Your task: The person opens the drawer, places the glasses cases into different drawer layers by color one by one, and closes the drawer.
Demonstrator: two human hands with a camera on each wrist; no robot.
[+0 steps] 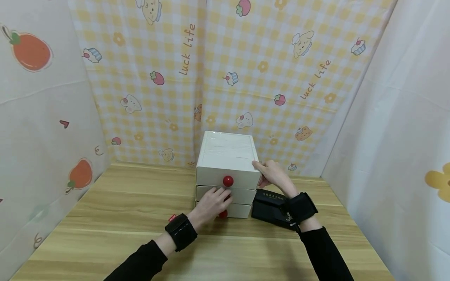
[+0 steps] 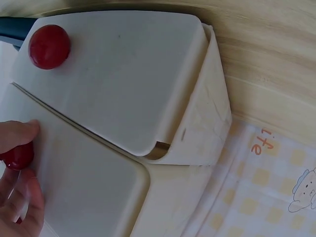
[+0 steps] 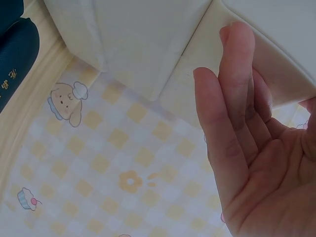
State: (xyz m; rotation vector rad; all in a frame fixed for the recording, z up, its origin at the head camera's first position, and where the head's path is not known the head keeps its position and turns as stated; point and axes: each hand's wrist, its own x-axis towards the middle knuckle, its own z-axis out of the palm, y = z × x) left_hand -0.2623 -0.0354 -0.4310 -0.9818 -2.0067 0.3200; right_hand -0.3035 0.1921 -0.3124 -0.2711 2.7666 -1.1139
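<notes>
Red middle knob (image 2: 20, 157) sits between the left fingers (image 2: 34, 197).

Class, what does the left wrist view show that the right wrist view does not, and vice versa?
Left wrist view only: the left hand pinching a red knob, plus another red knob.
Right wrist view only: the right hand, its palm towards the camera, and gold lettering on the dark case.
Both: the white drawer unit, dark case, wooden table and checked cloth.
</notes>
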